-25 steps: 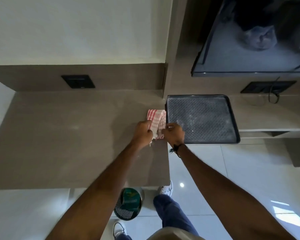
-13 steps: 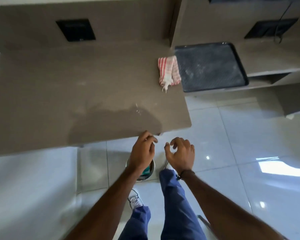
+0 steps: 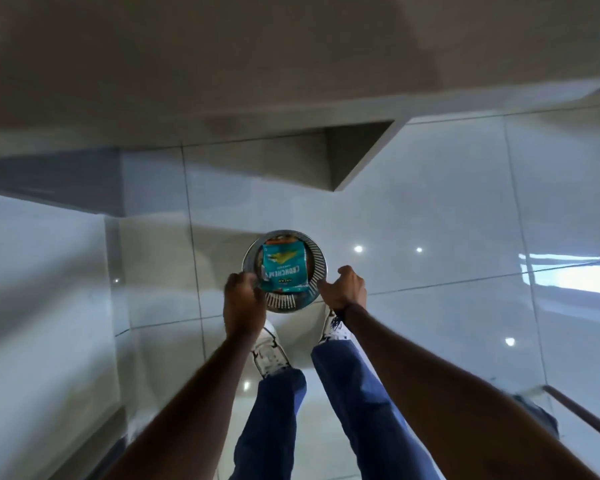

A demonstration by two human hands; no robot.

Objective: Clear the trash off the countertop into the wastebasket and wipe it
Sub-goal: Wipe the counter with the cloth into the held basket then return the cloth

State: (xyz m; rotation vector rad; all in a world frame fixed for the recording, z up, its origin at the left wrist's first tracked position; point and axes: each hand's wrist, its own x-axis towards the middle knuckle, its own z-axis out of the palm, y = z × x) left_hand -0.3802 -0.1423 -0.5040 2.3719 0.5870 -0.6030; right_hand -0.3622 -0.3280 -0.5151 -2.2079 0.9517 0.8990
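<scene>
I look straight down at a round metal wastebasket [image 3: 314,259] with a perforated wall, standing on the floor just in front of my shoes. A teal snack packet [image 3: 284,270] lies on top inside it. My left hand [image 3: 243,301] covers the basket's left rim, its fingers curled over the edge beside the packet. My right hand [image 3: 343,287] is curled against the right rim. The brown countertop [image 3: 222,64] fills the top of the view, blurred. The wiping cloth is out of view.
Glossy white floor tiles [image 3: 447,202] surround the basket. My white shoes [image 3: 269,353] and blue trouser legs [image 3: 357,393] are directly below it. A white wall or cabinet side [image 3: 42,271] runs down the left. A dark rail [image 3: 582,415] crosses the lower right corner.
My view has tipped from the countertop down to the floor. Both hands left the striped cloth by the tray, dropped past the counter edge and now sit on the wastebasket's rim.
</scene>
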